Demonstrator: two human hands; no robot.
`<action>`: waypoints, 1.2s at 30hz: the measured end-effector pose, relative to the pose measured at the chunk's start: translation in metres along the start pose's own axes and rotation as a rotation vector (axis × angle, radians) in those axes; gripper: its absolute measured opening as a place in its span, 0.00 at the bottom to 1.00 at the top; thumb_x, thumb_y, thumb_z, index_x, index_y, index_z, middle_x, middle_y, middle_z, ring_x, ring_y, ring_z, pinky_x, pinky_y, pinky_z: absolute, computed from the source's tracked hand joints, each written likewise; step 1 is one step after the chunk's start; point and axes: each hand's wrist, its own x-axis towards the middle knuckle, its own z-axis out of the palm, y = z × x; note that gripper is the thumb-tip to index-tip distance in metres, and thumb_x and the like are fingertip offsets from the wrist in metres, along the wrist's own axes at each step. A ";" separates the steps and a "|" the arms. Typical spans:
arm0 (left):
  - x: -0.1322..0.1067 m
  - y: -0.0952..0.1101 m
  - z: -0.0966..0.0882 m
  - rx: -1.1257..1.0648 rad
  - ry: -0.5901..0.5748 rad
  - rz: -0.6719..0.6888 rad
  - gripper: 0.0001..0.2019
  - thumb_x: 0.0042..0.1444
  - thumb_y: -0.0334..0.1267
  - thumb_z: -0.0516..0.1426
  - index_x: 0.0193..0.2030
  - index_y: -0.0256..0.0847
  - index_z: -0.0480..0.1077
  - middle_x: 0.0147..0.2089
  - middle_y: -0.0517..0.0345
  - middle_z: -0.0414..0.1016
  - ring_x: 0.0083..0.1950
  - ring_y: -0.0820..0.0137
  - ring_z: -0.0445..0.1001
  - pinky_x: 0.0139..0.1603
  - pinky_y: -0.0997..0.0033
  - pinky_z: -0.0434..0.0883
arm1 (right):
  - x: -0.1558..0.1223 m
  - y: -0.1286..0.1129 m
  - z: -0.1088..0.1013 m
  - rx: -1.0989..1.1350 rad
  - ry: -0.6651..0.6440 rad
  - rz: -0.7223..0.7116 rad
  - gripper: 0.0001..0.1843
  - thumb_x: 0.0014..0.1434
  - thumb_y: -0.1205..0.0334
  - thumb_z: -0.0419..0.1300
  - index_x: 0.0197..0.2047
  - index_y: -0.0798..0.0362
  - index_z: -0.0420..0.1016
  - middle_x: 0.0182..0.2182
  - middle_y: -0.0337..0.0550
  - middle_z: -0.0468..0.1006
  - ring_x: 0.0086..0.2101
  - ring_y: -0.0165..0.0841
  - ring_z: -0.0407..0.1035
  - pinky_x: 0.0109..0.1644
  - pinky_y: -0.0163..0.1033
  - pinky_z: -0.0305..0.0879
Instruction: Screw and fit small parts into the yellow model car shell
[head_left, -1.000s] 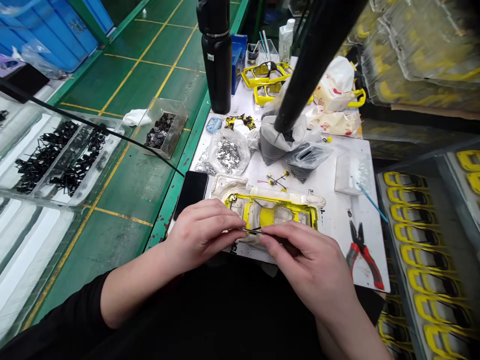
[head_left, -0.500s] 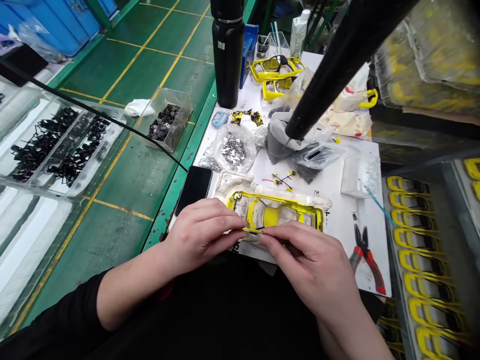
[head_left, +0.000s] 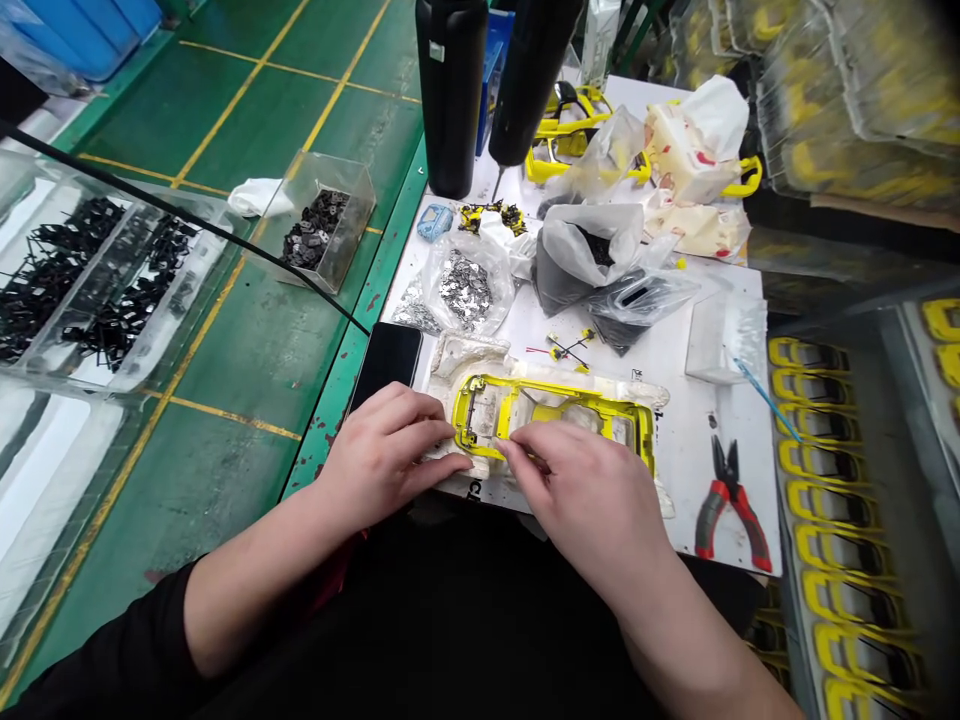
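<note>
A yellow plastic frame (head_left: 514, 402) lies in a white moulded holder (head_left: 466, 352) at the table's near edge. My left hand (head_left: 386, 445) is at the frame's left end, fingers and thumb closed about its near corner. Above the near left part of the frame, my right hand (head_left: 589, 480) is closed in a pinch, its fingertips touching or just over the frame. Whatever is between those fingertips is too small and hidden to make out. Dark fittings and a thin rod show inside the frame's left end.
Red-handled pliers (head_left: 731, 505) lie to the right, a phone (head_left: 386, 360) to the left. Behind the holder are small wired parts (head_left: 570, 350), a bag of metal pieces (head_left: 466, 285) and bags of black parts (head_left: 574, 255). A black bottle-like cylinder (head_left: 450, 100) stands farther back. Yellow frames (head_left: 817, 480) fill a tray at right.
My hands have moved apart from a thin dark piece held between them at the frame's near edge. My left hand shifted left; my right fingertips moved up and left over the frame.
</note>
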 end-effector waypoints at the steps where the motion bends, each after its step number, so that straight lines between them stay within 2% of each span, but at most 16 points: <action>1: -0.001 -0.001 0.001 -0.002 0.001 0.003 0.14 0.65 0.43 0.74 0.51 0.39 0.80 0.47 0.49 0.84 0.46 0.63 0.79 0.49 0.60 0.77 | 0.001 -0.001 0.001 -0.007 -0.003 -0.001 0.17 0.79 0.51 0.62 0.38 0.48 0.83 0.33 0.39 0.84 0.31 0.37 0.75 0.34 0.45 0.49; 7: -0.001 -0.003 0.001 -0.018 0.001 0.036 0.11 0.67 0.40 0.73 0.52 0.41 0.81 0.48 0.50 0.84 0.46 0.64 0.77 0.48 0.61 0.78 | 0.002 -0.004 0.003 -0.010 -0.020 -0.011 0.19 0.78 0.52 0.63 0.34 0.48 0.79 0.29 0.38 0.80 0.29 0.35 0.70 0.34 0.44 0.48; 19: -0.002 -0.007 0.004 -0.017 0.000 0.067 0.11 0.66 0.38 0.73 0.51 0.41 0.81 0.47 0.50 0.84 0.46 0.63 0.75 0.48 0.60 0.78 | 0.003 -0.004 0.005 -0.010 -0.032 -0.008 0.19 0.78 0.51 0.63 0.34 0.48 0.79 0.30 0.39 0.82 0.28 0.35 0.70 0.35 0.45 0.48; 25: 0.001 -0.008 0.001 0.007 -0.048 0.102 0.11 0.69 0.39 0.71 0.55 0.44 0.82 0.49 0.50 0.85 0.47 0.63 0.75 0.47 0.61 0.78 | 0.001 -0.005 0.006 -0.033 -0.045 -0.009 0.18 0.79 0.52 0.63 0.36 0.49 0.79 0.32 0.39 0.83 0.30 0.36 0.72 0.36 0.44 0.49; 36: 0.002 -0.011 0.001 -0.018 -0.076 0.112 0.11 0.66 0.34 0.72 0.53 0.40 0.83 0.49 0.48 0.83 0.46 0.63 0.73 0.47 0.60 0.76 | 0.001 -0.003 0.009 0.015 -0.053 0.023 0.17 0.79 0.53 0.64 0.35 0.48 0.80 0.32 0.37 0.81 0.31 0.36 0.71 0.36 0.45 0.48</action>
